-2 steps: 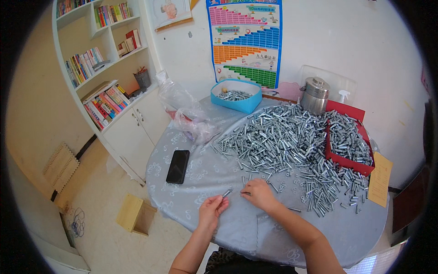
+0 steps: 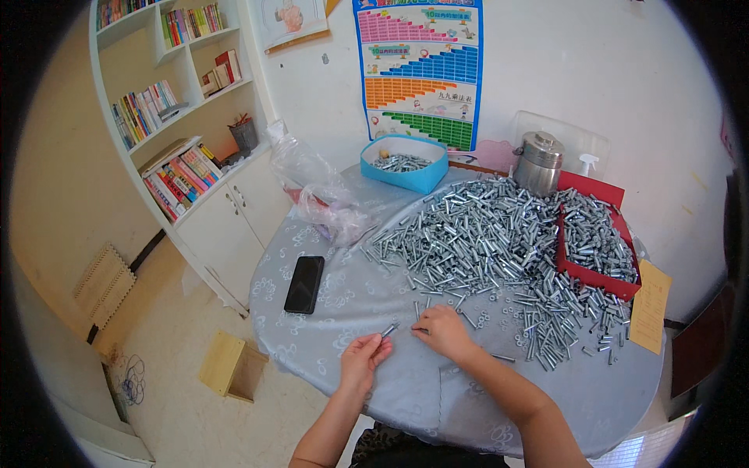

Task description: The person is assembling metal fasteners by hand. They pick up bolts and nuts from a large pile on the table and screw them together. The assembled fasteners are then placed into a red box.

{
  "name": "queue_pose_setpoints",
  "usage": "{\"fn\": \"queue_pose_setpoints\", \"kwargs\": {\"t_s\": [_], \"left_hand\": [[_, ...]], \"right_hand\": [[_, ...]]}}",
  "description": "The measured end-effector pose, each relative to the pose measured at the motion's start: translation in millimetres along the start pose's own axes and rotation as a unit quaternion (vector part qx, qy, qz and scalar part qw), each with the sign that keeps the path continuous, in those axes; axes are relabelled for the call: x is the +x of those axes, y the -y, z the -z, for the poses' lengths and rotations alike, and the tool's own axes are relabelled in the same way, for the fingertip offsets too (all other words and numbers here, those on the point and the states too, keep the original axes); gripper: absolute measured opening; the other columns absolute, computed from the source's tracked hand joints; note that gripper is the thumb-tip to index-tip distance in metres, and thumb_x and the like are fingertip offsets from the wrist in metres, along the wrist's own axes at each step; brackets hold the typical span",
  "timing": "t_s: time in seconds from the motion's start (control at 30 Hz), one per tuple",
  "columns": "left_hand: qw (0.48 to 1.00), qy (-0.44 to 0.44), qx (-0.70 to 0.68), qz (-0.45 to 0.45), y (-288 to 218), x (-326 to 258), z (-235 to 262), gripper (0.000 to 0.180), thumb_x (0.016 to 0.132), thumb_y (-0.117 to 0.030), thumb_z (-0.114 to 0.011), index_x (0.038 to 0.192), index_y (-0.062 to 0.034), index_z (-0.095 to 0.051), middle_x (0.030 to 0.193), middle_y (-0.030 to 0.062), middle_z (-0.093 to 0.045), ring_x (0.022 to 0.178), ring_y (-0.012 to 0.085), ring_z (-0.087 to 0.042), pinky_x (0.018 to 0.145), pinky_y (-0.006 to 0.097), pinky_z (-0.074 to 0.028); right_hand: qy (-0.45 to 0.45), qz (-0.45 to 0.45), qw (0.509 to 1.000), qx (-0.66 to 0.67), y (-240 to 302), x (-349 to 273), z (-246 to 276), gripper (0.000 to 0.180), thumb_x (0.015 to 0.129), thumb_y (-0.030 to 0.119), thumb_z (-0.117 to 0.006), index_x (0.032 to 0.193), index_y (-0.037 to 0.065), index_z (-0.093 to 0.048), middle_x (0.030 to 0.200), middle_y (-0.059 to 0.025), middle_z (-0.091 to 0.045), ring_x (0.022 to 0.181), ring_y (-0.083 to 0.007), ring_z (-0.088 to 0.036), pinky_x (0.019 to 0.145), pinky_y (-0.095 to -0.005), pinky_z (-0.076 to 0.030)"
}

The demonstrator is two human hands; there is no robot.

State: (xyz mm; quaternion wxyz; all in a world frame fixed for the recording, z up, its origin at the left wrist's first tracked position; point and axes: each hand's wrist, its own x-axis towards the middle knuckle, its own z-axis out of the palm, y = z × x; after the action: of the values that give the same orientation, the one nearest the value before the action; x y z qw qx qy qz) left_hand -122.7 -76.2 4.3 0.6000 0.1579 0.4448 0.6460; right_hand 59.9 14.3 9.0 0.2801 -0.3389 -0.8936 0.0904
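Observation:
My left hand [image 2: 362, 360], closed near the table's front edge, pinches a short silver metal bolt [image 2: 389, 328] that points up and to the right. Just right of it, my right hand [image 2: 445, 332] has its thumb and fingers pressed together. Whatever it pinches is too small to make out. Beyond my hands spreads a large heap of silver bolts [image 2: 468, 238]. Small metal nuts [image 2: 482, 320] lie loose by my right hand, and more bolts [image 2: 550, 337] are scattered to its right.
A grey patterned cloth [image 2: 335, 335] covers the table. On it are a black phone [image 2: 304, 285], a clear plastic bag [image 2: 335, 210], a blue box [image 2: 425, 179] of metal parts, a steel jug [image 2: 538, 164], a red box [image 2: 601, 282] full of bolts and a yellow paper [image 2: 651, 308].

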Motion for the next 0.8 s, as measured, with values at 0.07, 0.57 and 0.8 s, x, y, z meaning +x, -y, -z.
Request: {"fn": "queue_pose_setpoints", "kwargs": {"t_s": [0.07,0.57,0.8], "left_hand": [[1.0,0.002,0.0,0.007,1,1,0,0.013,0.084,-0.007,-0.057,0.093,0.0025,-0.055,0.089,0.0145,-0.062,0.079,0.0198,-0.062,0.07,0.028,-0.053],[0.999,0.033,0.002,0.035,6,1,-10,0.014,0.083,-0.005,-0.058,0.093,0.0049,-0.056,0.089,0.0155,-0.062,0.08,0.0205,-0.063,0.071,0.029,-0.054],[0.999,0.035,-0.01,0.031,5,1,-9,0.014,0.083,-0.005,-0.058,0.093,0.0047,-0.056,0.089,0.0159,-0.062,0.08,0.0206,-0.062,0.072,0.03,-0.054]], "right_hand": [[-0.008,0.004,1.0,-0.013,1,1,1,0.013,0.07,0.02,-0.066,0.076,0.009,-0.068,0.077,-0.0051,-0.061,0.074,-0.0252,-0.055,0.069,-0.036,-0.042],[-0.004,-0.162,0.895,0.415,17,-1,17,0.02,0.077,0.011,-0.066,0.096,0.003,-0.065,0.086,-0.0034,-0.064,0.077,-0.0079,-0.056,0.071,-0.0219,-0.044],[-0.047,-0.263,0.869,0.416,-10,-2,25,0.018,0.078,0.017,-0.064,0.093,0.007,-0.066,0.081,-0.0053,-0.063,0.075,-0.014,-0.057,0.067,-0.0249,-0.044]]}}
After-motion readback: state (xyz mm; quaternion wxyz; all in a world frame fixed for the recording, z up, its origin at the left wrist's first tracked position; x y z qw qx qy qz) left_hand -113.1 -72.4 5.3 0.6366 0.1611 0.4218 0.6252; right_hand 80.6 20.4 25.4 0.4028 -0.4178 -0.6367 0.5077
